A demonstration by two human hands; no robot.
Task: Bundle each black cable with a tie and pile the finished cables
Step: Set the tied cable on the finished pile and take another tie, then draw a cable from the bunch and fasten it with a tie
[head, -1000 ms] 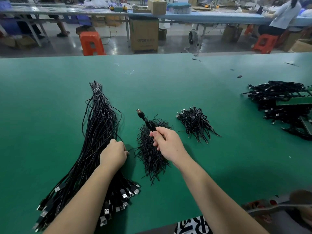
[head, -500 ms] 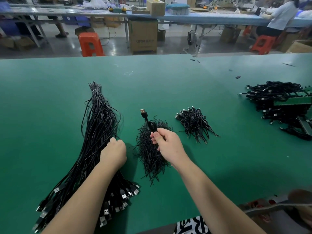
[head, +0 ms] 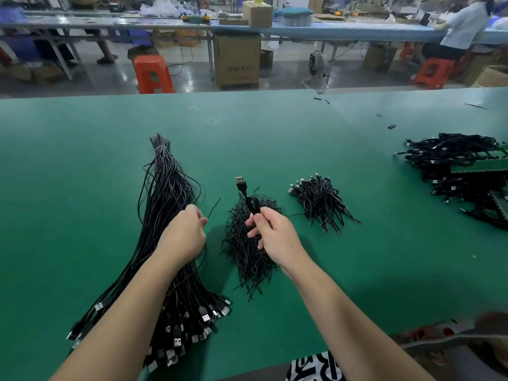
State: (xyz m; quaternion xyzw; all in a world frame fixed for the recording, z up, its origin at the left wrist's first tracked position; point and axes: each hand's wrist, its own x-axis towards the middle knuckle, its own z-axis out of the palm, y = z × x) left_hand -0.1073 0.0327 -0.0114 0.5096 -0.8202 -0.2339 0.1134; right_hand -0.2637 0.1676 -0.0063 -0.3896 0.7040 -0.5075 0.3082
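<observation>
A long sheaf of loose black cables (head: 165, 193) lies on the green table (head: 82, 160), plugs toward me. My left hand (head: 185, 235) hovers over it and pinches a thin black tie (head: 214, 207) that sticks up to the right. My right hand (head: 270, 232) grips a coiled black cable (head: 251, 203), its USB plug (head: 240, 181) pointing up and away. Below that hand lies a heap of black ties (head: 247, 251). A small pile of bundled cables (head: 320, 200) sits just to the right.
A bigger heap of black cables (head: 456, 171) with green boards lies at the table's right edge. Small bits (head: 391, 126) dot the far table. Beyond the table are an orange stool (head: 152, 72), cardboard boxes, and a seated person (head: 461, 26).
My left hand has lifted off the cable sheaf with a tie pinched in its fingers. My right hand keeps holding the coiled cable in about the same place.
</observation>
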